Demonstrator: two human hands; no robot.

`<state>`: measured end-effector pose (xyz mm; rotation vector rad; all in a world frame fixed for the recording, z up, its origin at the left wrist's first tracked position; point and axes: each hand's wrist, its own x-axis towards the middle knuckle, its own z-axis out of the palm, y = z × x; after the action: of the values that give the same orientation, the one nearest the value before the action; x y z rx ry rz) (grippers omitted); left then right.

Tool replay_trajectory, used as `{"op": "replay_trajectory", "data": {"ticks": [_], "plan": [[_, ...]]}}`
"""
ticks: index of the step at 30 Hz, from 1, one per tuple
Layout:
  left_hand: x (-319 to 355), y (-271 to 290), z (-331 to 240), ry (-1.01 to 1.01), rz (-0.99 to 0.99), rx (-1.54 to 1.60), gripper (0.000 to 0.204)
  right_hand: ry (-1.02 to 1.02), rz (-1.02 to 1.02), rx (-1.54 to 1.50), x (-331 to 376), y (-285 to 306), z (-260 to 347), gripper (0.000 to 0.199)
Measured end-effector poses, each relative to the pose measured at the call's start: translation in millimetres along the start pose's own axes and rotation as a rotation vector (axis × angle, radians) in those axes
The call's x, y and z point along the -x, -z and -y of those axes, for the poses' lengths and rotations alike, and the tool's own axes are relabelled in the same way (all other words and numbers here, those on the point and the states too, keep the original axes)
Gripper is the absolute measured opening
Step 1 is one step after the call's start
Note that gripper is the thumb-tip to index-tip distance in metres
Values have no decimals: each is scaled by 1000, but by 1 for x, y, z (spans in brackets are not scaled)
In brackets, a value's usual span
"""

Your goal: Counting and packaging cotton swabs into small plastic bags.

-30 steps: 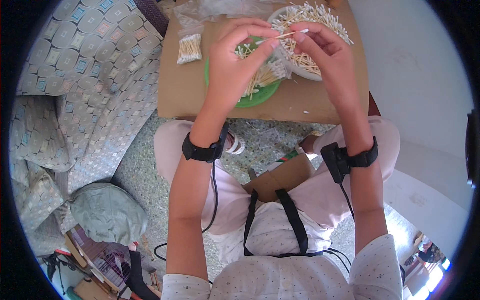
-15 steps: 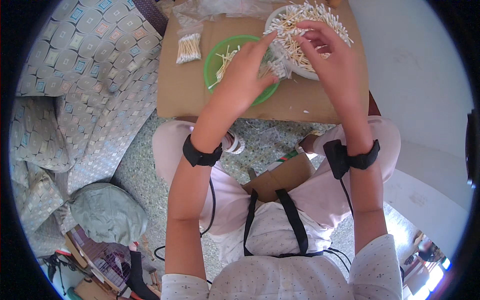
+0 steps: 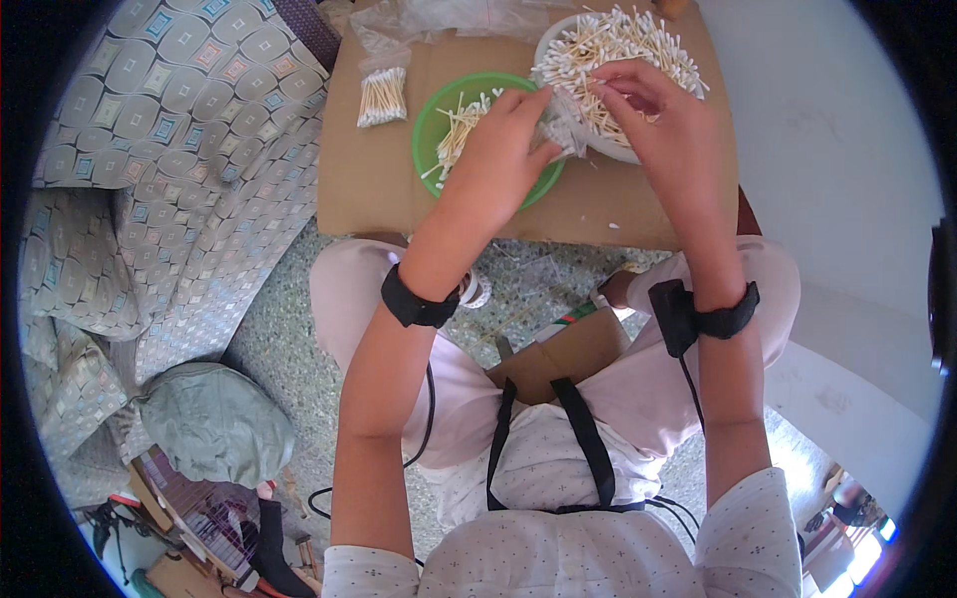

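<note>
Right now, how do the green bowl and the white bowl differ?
Fill: the white bowl is heaped with swabs; the green bowl shows fewer, with bare wall visible.
Place: the green bowl sits left and nearer the person, the white bowl right and farther.
Hands: the left hand is over the green bowl, the right hand over the white bowl.
Shared: both hold white-tipped swabs and stand on cardboard.
</note>
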<state>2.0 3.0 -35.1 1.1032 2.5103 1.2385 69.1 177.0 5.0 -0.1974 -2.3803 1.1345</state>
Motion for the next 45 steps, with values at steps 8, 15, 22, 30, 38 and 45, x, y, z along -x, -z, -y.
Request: {"op": "replay_trajectory", "data": {"ticks": [8,15,22,30,38,45], "plan": [[-1,-5,2,-52,-59,37,49,-5,29,-33,-1,-11,-19,18],[-1,-3,-2,-29,-34,-27,51,-13,35,-38,0,-9,-17,17],[-1,-3,1,-50,-39,-49,50,-36,91,-24,2,-13,-12,17],[-3,-4,0,-64,-33,-75,49,239,200,224,2,-13,-34,18],[-3,-4,2,-88,-78,-77,48,376,248,309,-4,2,-35,22],[-2,-4,2,-89,-82,-82,46,275,408,389,7,9,-24,40]]}}
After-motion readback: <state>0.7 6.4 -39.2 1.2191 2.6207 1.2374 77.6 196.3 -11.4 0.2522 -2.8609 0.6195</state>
